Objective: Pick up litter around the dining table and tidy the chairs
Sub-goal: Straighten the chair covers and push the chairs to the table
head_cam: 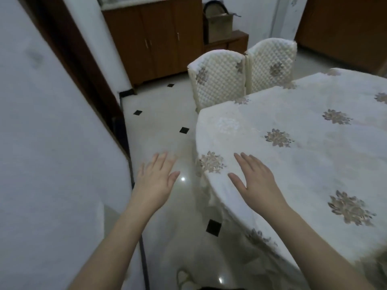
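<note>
The dining table [303,147] fills the right side under a white cloth with beige flower prints. Two chairs in white quilted covers stand side by side at its far edge, the nearer chair [215,78] and the farther chair [272,63], both tucked close to the table. My left hand [156,181] hovers over the floor to the left of the table, fingers spread, holding nothing. My right hand [255,178] is stretched out flat above the table's near corner, also empty. No litter shows on the visible floor.
A white wall [52,153] with a dark door frame [83,65] runs close along the left. White floor tiles with small black diamonds [159,126] form a narrow passage. A brown wooden cabinet [155,40] and a low shelf with a box [222,26] stand at the back.
</note>
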The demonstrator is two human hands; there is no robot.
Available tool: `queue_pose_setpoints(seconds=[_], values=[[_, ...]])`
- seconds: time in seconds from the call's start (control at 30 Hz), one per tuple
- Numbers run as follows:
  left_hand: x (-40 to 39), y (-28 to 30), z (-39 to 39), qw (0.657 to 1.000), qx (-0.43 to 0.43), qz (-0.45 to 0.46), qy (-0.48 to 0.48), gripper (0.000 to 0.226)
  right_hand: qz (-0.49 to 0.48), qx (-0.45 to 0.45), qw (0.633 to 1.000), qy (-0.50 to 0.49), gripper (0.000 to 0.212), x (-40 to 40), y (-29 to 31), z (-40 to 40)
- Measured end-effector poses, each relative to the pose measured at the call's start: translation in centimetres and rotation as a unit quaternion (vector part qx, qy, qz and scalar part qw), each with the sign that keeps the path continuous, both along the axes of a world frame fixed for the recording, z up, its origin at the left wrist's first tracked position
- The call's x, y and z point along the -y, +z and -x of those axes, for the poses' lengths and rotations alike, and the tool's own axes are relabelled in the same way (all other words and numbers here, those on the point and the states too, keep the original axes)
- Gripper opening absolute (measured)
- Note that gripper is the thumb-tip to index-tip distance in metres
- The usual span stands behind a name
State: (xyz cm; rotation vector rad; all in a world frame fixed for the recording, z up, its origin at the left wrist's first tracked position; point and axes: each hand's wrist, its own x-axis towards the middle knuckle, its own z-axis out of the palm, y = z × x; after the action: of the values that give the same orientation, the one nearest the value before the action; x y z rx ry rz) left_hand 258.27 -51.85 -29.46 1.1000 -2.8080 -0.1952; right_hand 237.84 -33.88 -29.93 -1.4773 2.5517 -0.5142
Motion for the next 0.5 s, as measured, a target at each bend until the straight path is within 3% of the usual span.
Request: queue_pose_setpoints(seconds=[0.13,0.23,0.5], values=[[5.3,0.6,-3.3,0.998,-0.038,0.026,0.034,0.062,0.021,0.0,0.999,0.043,0.066,7.2,0.2,-2.8],[8.9,0.3,-5.4,0.998,-0.018,0.034,0.053,0.062,0.021,-0.031,0.997,0.074,0.072,11.9,0.2,-4.1],[15.0,-1.1,-8.8,0.993,0.007,0.021,0.12,0.071,0.0,-0.071,0.992,0.107,0.06,20.4,-1.0,-7.0]])
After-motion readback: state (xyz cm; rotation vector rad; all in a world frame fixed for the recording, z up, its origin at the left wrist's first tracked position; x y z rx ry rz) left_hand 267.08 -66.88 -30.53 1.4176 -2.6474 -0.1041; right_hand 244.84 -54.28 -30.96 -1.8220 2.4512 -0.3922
